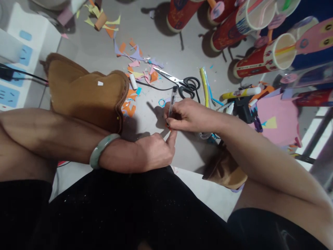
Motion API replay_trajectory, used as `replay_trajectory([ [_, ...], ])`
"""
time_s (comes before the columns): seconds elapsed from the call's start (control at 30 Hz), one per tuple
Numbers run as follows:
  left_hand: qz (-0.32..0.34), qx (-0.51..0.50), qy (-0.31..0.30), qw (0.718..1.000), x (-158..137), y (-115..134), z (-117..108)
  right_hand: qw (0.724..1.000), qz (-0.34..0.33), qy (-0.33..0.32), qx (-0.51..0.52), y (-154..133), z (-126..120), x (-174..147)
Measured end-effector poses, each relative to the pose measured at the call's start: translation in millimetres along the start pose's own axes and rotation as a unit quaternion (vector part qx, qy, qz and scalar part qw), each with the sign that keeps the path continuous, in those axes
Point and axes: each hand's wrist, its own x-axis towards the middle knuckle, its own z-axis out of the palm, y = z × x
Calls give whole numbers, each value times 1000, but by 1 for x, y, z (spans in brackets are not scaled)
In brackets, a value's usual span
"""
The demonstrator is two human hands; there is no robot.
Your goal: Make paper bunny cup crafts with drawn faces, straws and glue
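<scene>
My right hand [191,114] is closed round a clear pen [172,100] with a dark end, held nearly upright over the grey table. My left hand [157,151], below a pale green bangle [100,149], has its fingers curled, with the index finger reaching to the pen's lower end. A tiny orange bit shows where the fingertips of both hands meet; what the left fingers hold there is mostly hidden. Just beyond my hands lie scissors [182,82] with black handles, and a small blue ring-shaped outline [161,102] sits left of the pen.
A brown cushion-like pouch [85,93] lies left, by a white power strip [32,52]. Paper scraps [135,53] litter the table's far side. Several red paper cups [229,31] stand back right. Yellow and blue straws [205,86], a yellow marker [240,93] and pink paper [279,118] lie right.
</scene>
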Motion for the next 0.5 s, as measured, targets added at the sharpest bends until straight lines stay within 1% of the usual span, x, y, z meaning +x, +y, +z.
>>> replay_trajectory([
  [0.13,-10,8,9,1000,1,-1,1,1000,2,-5,-7,0,0,0],
  [0.27,15,-2,-10,1000,3,-4,3,1000,5,-5,-16,0,1,0],
  [0.4,17,4,23,1000,2,-3,4,1000,-4,2,-16,2,2,-2],
  [0.5,5,11,22,1000,0,-2,3,1000,-10,22,-11,6,2,-3],
])
